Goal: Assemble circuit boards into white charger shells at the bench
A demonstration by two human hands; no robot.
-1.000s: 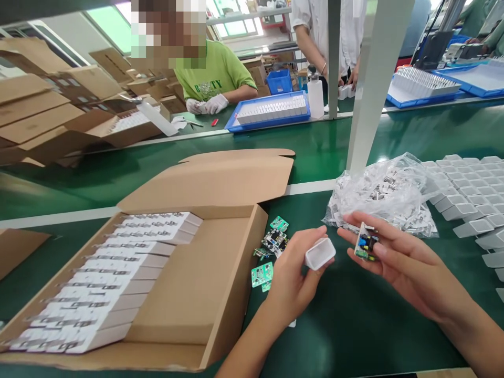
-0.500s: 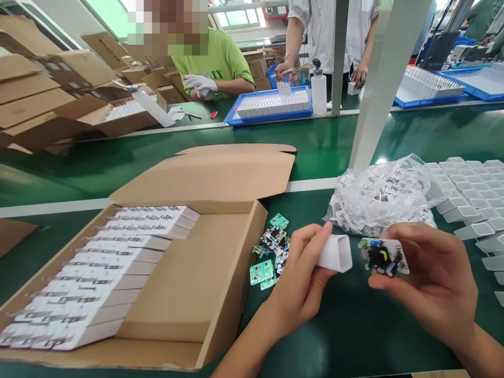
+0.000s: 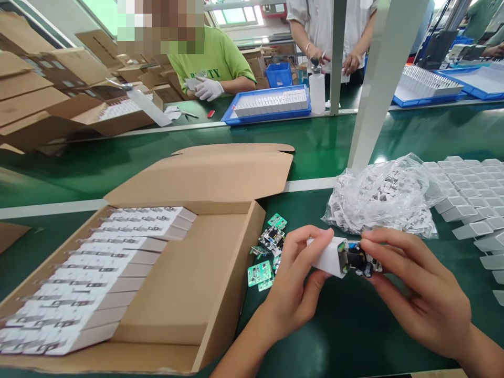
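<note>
My left hand (image 3: pixel 297 273) is closed around a white plastic housing (image 3: pixel 329 257), its open end facing right. Between the fingers of my right hand (image 3: pixel 417 283) is a circuit board (image 3: pixel 357 259) with a dark block and small components. The board's left end sits at the mouth of the housing and seems partly inside it. Left of my left hand lies a loose pile of circuit boards (image 3: pixel 271 239), some green side up. A clear plastic bag (image 3: pixel 384 197) of small white and metal parts lies beyond my right hand.
An open cardboard box (image 3: pixel 220 310) at left holds rows of white units (image 3: pixel 106 273). Rows of empty white housings (image 3: pixel 468 194) stand at right. A white post (image 3: pixel 370 89) rises behind the bag. Across the green bench, two people work near a blue tray (image 3: pixel 268 116).
My right hand has turned the circuit board and brought it left to the housing's mouth. My left hand has tilted the housing so its opening faces right.
</note>
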